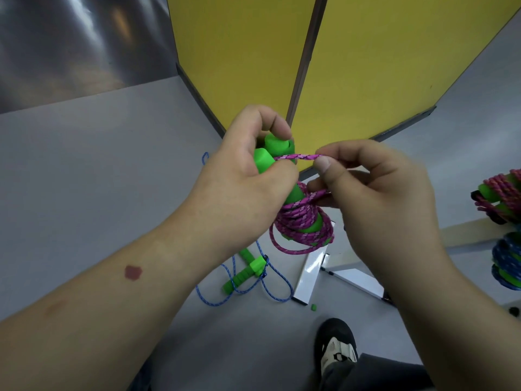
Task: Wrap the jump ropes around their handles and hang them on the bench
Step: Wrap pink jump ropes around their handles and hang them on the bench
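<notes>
My left hand [242,176] grips two green foam handles [277,149] held side by side, upper ends pointing up. A magenta jump rope [303,230] is coiled many times around the lower part of the handles. My right hand [375,198] pinches a taut stretch of that rope [296,157] between thumb and forefinger, just right of the handle tops. A blue jump rope [248,286] with green handles [245,273] lies loose on the floor below. At the right edge, a wrapped pink rope bundle [500,194] and a wrapped blue bundle [507,263] hang on a pale bench rail [462,231].
Yellow partition panels [366,66] stand straight ahead on the grey floor [98,165]. White bench legs [310,275] angle across the floor under my hands. My shoe [335,345] is at the bottom. A small green scrap [313,307] lies near the leg.
</notes>
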A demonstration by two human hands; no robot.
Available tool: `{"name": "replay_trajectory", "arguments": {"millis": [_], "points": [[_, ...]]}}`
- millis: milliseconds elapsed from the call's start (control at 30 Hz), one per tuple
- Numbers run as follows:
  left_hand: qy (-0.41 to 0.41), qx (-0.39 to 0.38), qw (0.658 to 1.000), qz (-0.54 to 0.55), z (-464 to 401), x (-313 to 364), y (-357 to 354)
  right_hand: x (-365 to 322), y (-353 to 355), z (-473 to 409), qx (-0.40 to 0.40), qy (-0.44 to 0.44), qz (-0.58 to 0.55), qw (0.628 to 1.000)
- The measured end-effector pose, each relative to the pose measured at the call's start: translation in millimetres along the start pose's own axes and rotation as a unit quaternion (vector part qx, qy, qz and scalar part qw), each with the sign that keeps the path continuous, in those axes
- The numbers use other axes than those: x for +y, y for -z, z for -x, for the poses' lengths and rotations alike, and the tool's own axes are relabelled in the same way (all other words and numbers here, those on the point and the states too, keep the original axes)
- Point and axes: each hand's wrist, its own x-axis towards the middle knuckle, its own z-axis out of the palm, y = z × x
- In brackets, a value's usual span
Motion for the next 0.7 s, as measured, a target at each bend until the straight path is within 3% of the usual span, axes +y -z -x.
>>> {"name": "replay_trajectory", "arguments": {"millis": [100, 267, 400, 700], "points": [[-0.004, 0.012, 1.000, 0.002, 0.6, -0.9, 0.2, -2.5, -5.6, 1.4, -0.011, -0.072, -0.060, 0.996], [0.015, -0.001, 1.000, -0.020, 2.8, -5.6, -3.5, -4.7, -5.0, 1.4, -0.078, -0.017, 0.026, 0.996], [0.015, 0.017, 1.000, -0.015, 0.2, -3.7, -2.9, -2.7, -4.5, 0.5, -0.025, -0.064, -0.047, 0.997], [0.019, 0.035, 0.999, 0.017, -0.6, -9.9, -0.9, -4.4, -4.9, 5.1, -0.013, -0.129, -0.119, 0.984]]}}
